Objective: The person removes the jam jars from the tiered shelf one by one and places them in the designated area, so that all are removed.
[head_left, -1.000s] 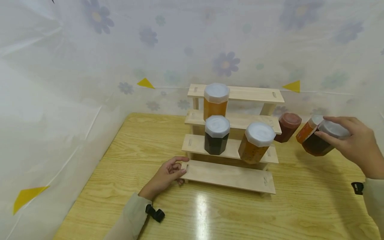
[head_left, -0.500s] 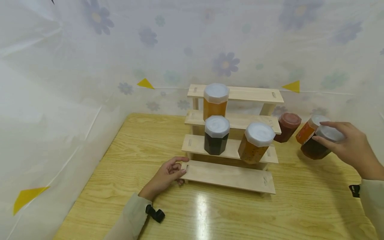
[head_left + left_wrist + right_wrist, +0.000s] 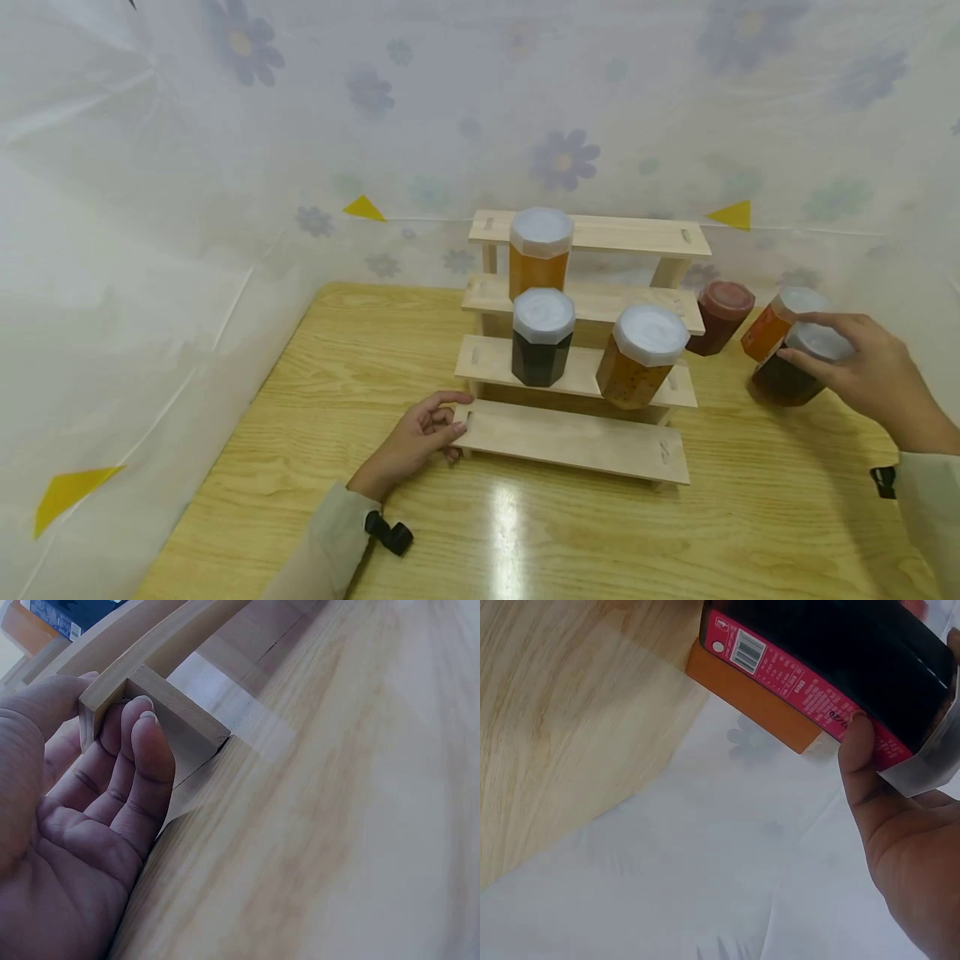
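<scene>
With our right grip (image 3: 873,367) we are pinching the dark jar (image 3: 780,383) near its white lid (image 3: 821,340), our thumb pressing on its red label (image 3: 795,682). We are holding that jar to the right of the rack (image 3: 555,292), low at the tabletop (image 3: 360,358); whether its base is touching the wood, we are not seeing clearly. Just behind it the orange jar (image 3: 763,332) is showing, partly hidden, and the red jar (image 3: 722,321) is standing by the rack's right end.

With our left grip (image 3: 416,437) we are clasping the left end of the lowest shelf (image 3: 573,437), fingers curling under its edge beside a leg (image 3: 176,712).

On the rack's 4 shelves, 3 jars are standing: the amber jar (image 3: 537,271) left of centre on the 2nd from the top, the black jar (image 3: 540,360) and the speckled jar (image 3: 633,382) on the 3rd, well apart. Behind, a floral sheet (image 3: 450,125) is hanging.
</scene>
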Demonstrator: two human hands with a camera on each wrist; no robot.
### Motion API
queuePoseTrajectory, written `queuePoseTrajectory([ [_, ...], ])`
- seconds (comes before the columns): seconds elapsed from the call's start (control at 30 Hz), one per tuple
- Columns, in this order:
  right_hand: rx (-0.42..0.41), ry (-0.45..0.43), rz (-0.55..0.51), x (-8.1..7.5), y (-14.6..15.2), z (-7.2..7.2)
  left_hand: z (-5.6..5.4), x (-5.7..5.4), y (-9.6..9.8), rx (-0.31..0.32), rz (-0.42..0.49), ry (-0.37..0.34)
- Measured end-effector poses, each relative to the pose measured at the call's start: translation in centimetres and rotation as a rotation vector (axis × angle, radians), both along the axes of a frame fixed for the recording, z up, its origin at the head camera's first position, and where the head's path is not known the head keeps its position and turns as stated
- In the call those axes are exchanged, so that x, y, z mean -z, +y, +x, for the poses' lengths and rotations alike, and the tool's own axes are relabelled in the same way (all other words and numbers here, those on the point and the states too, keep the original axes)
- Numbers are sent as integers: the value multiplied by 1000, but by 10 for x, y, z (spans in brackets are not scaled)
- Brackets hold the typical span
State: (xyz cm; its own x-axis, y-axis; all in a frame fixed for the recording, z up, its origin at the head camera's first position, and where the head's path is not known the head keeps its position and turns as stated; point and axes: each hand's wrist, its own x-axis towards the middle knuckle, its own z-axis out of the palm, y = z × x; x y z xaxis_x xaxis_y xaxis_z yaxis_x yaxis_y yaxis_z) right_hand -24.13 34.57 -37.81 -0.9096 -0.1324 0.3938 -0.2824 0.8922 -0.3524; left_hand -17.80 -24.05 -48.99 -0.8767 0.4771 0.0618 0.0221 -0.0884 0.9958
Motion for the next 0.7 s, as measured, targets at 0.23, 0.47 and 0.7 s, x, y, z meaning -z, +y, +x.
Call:
queuePoseTrajectory([
  [0.23, -15, 1, -4, 4, 2, -2, -1, 0, 0, -5, -8, -7],
  [0.47, -39, 12, -4, 6, 2, -1, -1, 0, 0, 3, 0, 8],
  [0.7, -48, 7, 9, 9, 2, -1, -1, 1, 0, 2, 3, 7],
])
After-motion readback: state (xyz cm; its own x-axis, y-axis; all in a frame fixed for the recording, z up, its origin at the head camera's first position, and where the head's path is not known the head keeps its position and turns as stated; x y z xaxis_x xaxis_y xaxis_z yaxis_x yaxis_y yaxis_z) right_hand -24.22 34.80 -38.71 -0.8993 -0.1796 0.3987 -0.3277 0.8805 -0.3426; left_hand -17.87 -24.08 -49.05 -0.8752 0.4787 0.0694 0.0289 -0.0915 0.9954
